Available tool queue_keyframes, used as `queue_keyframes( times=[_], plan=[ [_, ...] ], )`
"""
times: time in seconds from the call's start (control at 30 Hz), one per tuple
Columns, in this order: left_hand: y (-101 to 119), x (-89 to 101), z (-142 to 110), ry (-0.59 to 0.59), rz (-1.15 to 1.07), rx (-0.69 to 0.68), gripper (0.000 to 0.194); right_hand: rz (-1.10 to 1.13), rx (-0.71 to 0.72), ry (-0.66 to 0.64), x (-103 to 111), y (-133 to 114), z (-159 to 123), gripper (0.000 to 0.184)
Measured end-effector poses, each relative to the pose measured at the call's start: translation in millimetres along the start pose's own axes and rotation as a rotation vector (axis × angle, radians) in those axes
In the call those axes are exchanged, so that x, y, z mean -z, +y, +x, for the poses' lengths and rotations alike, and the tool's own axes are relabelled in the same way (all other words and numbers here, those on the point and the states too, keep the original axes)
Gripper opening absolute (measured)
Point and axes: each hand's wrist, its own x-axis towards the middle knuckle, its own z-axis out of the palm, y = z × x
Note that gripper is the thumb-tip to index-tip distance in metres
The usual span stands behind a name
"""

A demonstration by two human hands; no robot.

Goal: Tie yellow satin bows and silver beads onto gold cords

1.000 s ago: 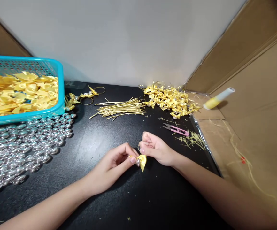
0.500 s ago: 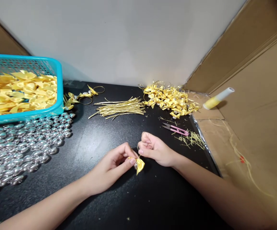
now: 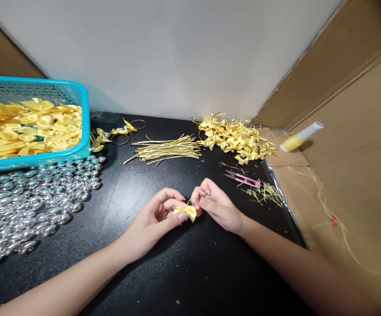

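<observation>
Low over the black table, my left hand (image 3: 157, 217) is closed on a yellow satin bow (image 3: 190, 213), thumb in front and fingers behind. The thumb mostly covers the bow's middle, where a bit of the silver bead shows. A thin gold cord (image 3: 188, 202) rises from the bow's top. Right beside the bow's right end, my right hand (image 3: 218, 206) has its thumb and fingers pinched together at the cord. Its fingertips partly hide the cord's end.
At left, a turquoise basket (image 3: 85, 118) holds yellow bows; silver beads (image 3: 38, 197) spread before it. Gold cords (image 3: 168, 149) lie mid-table. Beaded bows (image 3: 233, 136) are heaped at back right, near pink thread snips (image 3: 243, 178) and cord clippings (image 3: 266, 193). A yellow-and-white tube (image 3: 300, 137) stands on cardboard.
The bow has risen and turned more level in my left hand, whose fingers have lifted. My right fingers have come in against the bow's right end, having been farther off with the cord.
</observation>
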Motion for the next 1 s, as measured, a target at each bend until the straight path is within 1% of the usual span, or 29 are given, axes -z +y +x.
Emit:
queue_keyframes(
  times=[0.1,0.2,0.37,0.57,0.87,1.0],
  plan=[
    [0.4,-1.4,-0.1,0.021,-0.001,0.011,0.024,0.036,-0.032,0.016,-1.1,-0.1,0.3,0.040],
    [1.6,-3.9,-1.6,-0.005,0.034,0.018,0.023,0.086,-0.054,0.035,-0.6,-0.3,1.5,0.040],
    [2.7,-6.6,-3.5,-0.052,0.165,-0.008,0.016,0.022,-0.060,0.051,1.3,1.0,2.5,0.042],
    [3.4,-7.7,-5.0,-0.077,0.265,-0.019,0.014,-0.011,-0.054,0.048,0.7,1.6,3.7,0.040],
    [6.3,-7.2,-2.6,-0.130,0.291,-0.029,0.013,-0.003,-0.031,0.042,2.3,2.9,5.2,0.037],
    [7.5,-6.8,-2.7,-0.142,0.261,-0.013,0.014,0.009,-0.033,0.046,3.4,3.7,5.5,0.037]
  ],
)
